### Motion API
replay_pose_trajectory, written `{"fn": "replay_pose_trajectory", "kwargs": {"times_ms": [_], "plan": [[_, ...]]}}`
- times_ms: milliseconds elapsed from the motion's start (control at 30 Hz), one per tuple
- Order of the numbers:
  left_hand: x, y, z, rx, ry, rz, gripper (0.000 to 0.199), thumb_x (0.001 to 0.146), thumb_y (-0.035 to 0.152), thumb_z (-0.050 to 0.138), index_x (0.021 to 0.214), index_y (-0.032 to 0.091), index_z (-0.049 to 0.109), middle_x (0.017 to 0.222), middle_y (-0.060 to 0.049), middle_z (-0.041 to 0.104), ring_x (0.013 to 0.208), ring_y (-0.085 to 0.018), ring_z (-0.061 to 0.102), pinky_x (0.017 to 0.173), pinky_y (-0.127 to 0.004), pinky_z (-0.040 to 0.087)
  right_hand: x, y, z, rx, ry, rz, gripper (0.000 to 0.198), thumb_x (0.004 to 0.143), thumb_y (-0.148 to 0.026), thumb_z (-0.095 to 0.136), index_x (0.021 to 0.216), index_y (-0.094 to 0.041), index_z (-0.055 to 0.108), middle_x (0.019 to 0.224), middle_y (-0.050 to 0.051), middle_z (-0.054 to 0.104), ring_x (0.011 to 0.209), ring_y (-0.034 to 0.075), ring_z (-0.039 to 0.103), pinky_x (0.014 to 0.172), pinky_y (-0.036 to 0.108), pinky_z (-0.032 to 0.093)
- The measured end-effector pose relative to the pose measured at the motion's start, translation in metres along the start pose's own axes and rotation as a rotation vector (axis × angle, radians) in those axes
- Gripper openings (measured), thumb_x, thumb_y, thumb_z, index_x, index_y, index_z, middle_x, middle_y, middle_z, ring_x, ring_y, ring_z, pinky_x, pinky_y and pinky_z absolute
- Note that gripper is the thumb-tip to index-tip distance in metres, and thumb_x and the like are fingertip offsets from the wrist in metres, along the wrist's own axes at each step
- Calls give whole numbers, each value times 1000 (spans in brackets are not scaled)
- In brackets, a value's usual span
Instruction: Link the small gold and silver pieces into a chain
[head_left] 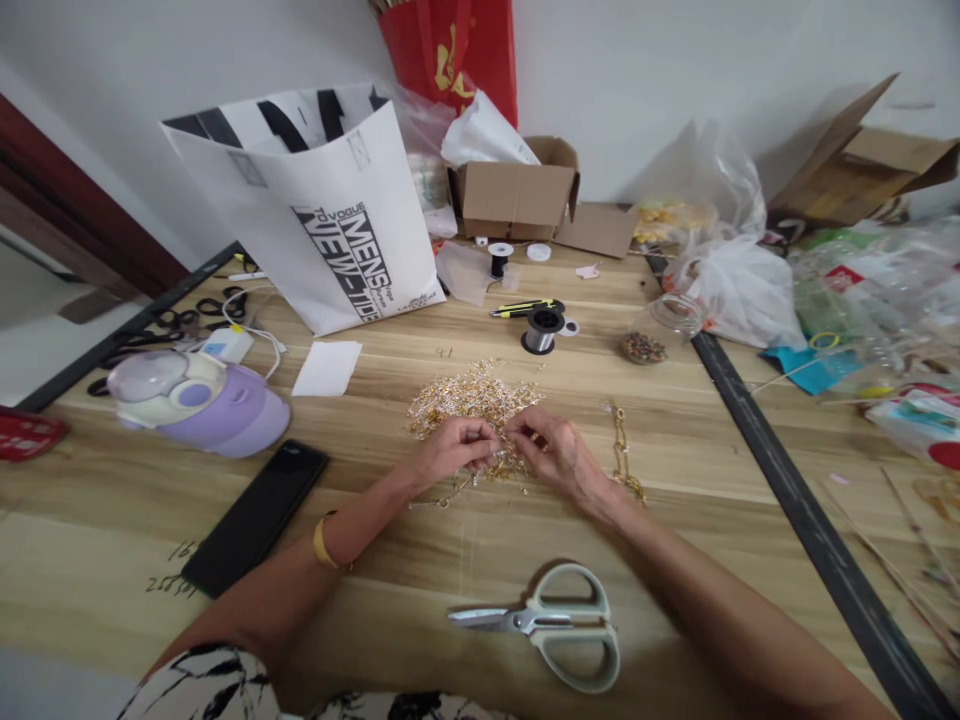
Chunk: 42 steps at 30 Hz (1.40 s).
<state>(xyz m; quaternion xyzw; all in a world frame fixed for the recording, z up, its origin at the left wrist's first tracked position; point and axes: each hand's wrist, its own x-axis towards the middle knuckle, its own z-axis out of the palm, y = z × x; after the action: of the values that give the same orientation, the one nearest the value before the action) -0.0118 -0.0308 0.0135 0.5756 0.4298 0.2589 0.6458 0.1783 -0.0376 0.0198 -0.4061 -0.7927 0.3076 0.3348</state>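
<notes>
Jewellery (480,395), gold and silver, is heaped just beyond and between both hands. The left hand (466,447) and right hand (551,450) are held near each other, fingers narrowly pinched, apparently on a small piece of it too fine to be made out. That piece could be dropped if either pinch is loosened, or neighbours dragged along if links are tangled. No clear long axis is shown by the heap; nearer than the left hand, a thin chain (444,503) is stretched roughly sideways, its end pointed left.

Single head-worn view, forward and down from near above the tabletop (675,430), wall (600,70) beyond
</notes>
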Motion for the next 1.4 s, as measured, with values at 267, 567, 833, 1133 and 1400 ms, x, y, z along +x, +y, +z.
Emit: {"fn": "replay_pose_trajectory", "kwargs": {"times_ms": [267, 567, 833, 1133, 1400], "plan": [[0, -2, 0, 30, 15, 51, 28, 73, 39, 67, 72, 11, 60, 59, 1, 56, 51, -7, 49, 51, -19, 40, 3, 2, 0, 178, 33, 202, 9, 80, -20, 53, 77, -15, 60, 61, -2, 54, 55, 10, 47, 51, 21, 35], [-4, 0, 3, -18, -1, 56, 25, 73, 35, 67, 79, 11, 61, 61, 1, 57, 55, -9, 52, 54, -20, 42, 6, -5, -2, 418, -35, 314, 19, 80, -33, 58, 77, -14, 58, 61, -1, 54, 50, 9, 46, 46, 21, 37], [-7, 8, 7, -13, 96, 85, 27, 76, 38, 65, 74, 11, 62, 60, 0, 56, 56, -9, 51, 56, -21, 42, 5, -1, -1, 415, -63, 282, 17, 81, -31, 58, 80, -14, 59, 58, -3, 52, 49, 8, 45, 45, 20, 37], [-4, 8, 11, -175, 216, 83, 20, 63, 23, 75, 71, 10, 63, 57, 2, 59, 53, -8, 53, 57, -21, 44, 4, -4, -2, 415, -62, 300, 18, 81, -32, 58, 79, -14, 58, 60, -2, 53, 50, 8, 45, 45, 20, 37], [-3, 1, 13, -286, 180, 102, 18, 68, 22, 72, 76, 11, 60, 62, 0, 64, 55, -9, 58, 56, -21, 47, 5, -6, -3, 402, -68, 284, 17, 81, -31, 58, 77, -14, 58, 60, -2, 53, 49, 8, 45, 44, 20, 36]]}}
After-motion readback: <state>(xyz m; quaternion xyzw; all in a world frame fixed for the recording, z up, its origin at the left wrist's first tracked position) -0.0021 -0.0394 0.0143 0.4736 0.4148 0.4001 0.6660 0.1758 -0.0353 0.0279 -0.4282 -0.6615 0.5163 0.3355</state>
